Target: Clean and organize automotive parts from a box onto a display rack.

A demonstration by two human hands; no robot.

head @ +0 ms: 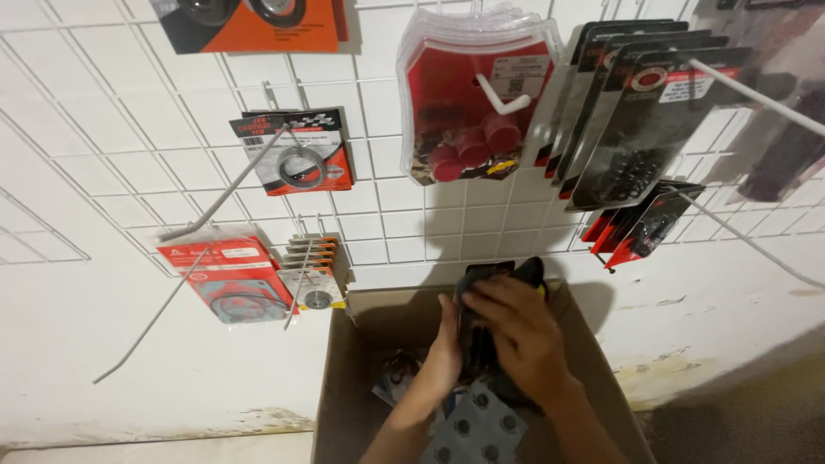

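Both hands were raised over an open brown cardboard box [344, 378] that stood on the floor against a white wall. The right hand [520, 331] was closed around a stack of flat black blister-pack cards [477, 331], fingers wrapped across the front, while the left hand [447, 344] gripped the same stack from behind and below. The stack was held upright just above the box's far rim. Inside the box lay a grey card with dark round pieces [477, 430] and other loose packets, too shadowed to tell apart. On the white wire grid panel [120, 155] above hung red-and-orange packets with ring gaskets [296, 155], a clear pack of red caps [473, 103] and black hanging cards [636, 112].
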